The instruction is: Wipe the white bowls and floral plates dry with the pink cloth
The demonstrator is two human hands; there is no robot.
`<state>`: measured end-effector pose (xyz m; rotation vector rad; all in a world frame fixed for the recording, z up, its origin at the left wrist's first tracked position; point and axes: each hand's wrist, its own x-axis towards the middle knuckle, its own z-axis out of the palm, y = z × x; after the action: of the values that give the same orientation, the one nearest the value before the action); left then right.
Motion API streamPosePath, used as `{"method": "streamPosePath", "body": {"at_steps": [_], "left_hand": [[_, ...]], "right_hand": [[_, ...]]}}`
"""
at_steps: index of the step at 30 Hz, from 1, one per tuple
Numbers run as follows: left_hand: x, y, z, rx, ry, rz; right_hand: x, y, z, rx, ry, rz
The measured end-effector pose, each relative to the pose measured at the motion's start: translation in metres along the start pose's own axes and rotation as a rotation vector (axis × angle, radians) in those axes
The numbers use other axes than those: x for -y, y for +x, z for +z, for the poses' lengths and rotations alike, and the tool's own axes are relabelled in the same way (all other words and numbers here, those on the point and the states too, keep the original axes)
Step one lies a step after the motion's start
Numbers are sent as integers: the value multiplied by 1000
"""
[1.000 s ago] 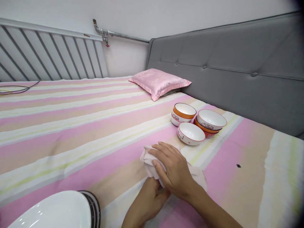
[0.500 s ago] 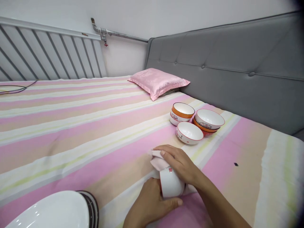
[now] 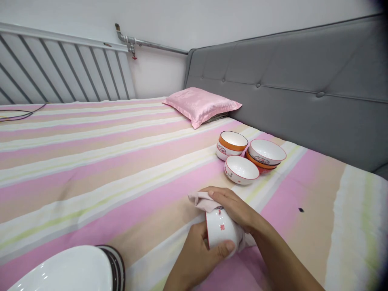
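A white bowl [image 3: 222,232] with a red rim and small red marks is tipped on its side above the bed, its opening facing left. My left hand [image 3: 200,250] grips the rim, thumb on the outside and fingers inside, where they are hidden. Over the upper outer wall, my right hand [image 3: 232,206] presses a pale pink cloth [image 3: 204,201], its fingers bent around it. More of the cloth hangs below the right wrist, behind the bowl.
Beyond the hands stand a single red-rimmed bowl [image 3: 241,171], a stack of orange and white bowls [image 3: 233,144] and another stack [image 3: 266,153]. White dishes [image 3: 69,268] lie at the lower left. A pink pillow [image 3: 201,104] rests by the grey headboard [image 3: 287,76].
The bowl has turned in my hands, bringing another red mark into view. My left thumb has moved up onto its wall, and the cloth has shifted with my right hand.
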<state>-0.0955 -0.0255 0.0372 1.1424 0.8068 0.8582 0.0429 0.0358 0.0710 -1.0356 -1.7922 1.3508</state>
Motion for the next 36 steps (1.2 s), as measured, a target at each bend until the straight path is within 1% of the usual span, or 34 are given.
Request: {"method": "streamPosePath", "body": {"at_steps": [3, 6, 8, 10, 12, 15, 18, 20, 24, 26, 28, 31, 34, 36], "left_hand": [[-3, 1, 2, -57, -221, -22], [-5, -2, 2, -70, -320, -44], [-6, -2, 2, -44, -317, -5], [-4, -2, 0, -21, -278, 47], [-1, 0, -2, -9, -234, 72], [3, 1, -8, -27, -214, 41], [4, -3, -15, -80, -242, 13], [2, -5, -19, -58, -237, -18], [-2, -7, -23, 150, -182, -97], [-2, -7, -25, 211, -166, -117], [-1, -8, -26, 235, -157, -132], [3, -10, -28, 238, -103, -159], [4, -11, -29, 236, -52, -203], [1, -11, -29, 254, -51, -202]], "right_hand": [[5, -1, 1, 3, -59, -36], [10, -3, 2, 7, -147, -78], [13, -4, 3, -19, -243, -113], [14, -6, 5, -77, -373, -175], [15, -6, 9, -145, -522, -251], [12, -5, 17, -227, -700, -347], [9, -4, 25, -240, -761, -382], [10, -5, 26, -211, -743, -357], [13, -6, 22, -149, -618, -239], [13, -5, 19, -133, -537, -199], [11, -3, 15, -105, -449, -185], [7, -1, 12, -59, -301, -152], [3, 0, 10, -3, -129, -64], [1, 0, 9, 23, -19, -4]]}}
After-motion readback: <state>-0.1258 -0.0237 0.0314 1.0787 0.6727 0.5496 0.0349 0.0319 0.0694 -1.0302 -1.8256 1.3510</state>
